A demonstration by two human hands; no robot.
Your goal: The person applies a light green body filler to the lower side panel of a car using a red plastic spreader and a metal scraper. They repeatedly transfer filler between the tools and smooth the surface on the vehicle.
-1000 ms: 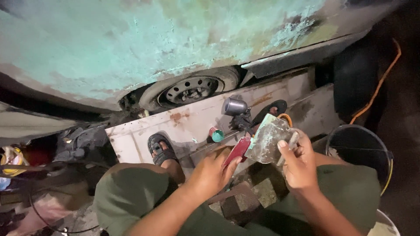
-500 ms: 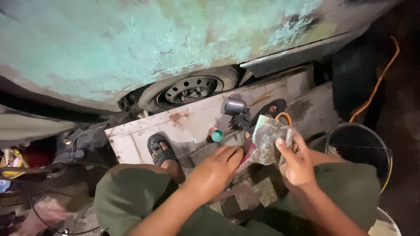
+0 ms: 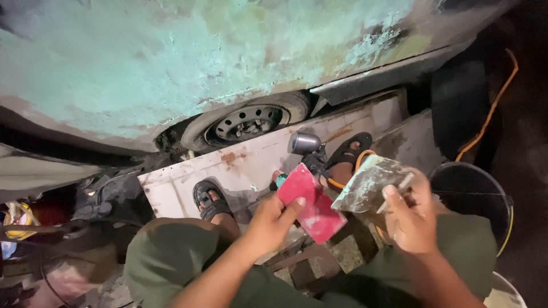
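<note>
The left hand [image 3: 274, 219] has now lifted the red spreader [image 3: 313, 204] clear, fingers gripping it; the right hand [image 3: 412, 219] grips the smeared mixing board [image 3: 371, 183], so filler is loaded.

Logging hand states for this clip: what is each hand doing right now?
Left hand: closed on a red spreader card.
Right hand: closed on a smeared grey mixing board.
</note>
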